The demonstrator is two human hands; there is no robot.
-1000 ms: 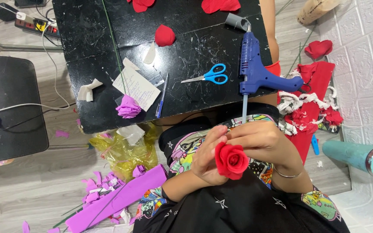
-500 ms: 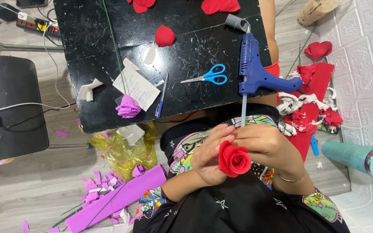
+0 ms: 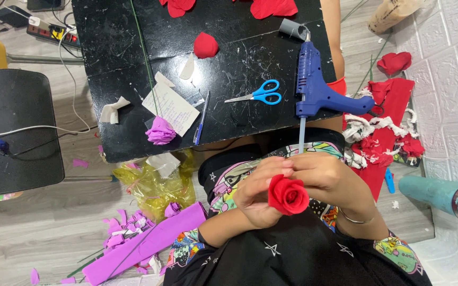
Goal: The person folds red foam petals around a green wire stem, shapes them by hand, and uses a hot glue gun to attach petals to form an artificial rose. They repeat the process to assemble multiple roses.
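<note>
We hold a well-formed red rose [image 3: 288, 195] over our lap, left hand [image 3: 254, 196] cupped under it and right fingers [image 3: 303, 165] pinched on its rim, while loose petals [image 3: 206, 45] and the glue gun [image 3: 314, 87] wait on the table [image 3: 239, 63].

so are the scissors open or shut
Slightly open: the scissors lie flat on the black table, blue handles apart, blade tips showing a narrow gap.

Matt red foam-like rose [image 3: 288, 195]; glossy blue plastic glue gun [image 3: 314, 87]; scratched, shiny black tabletop [image 3: 239, 63]; white paper note [image 3: 172, 108]
</note>
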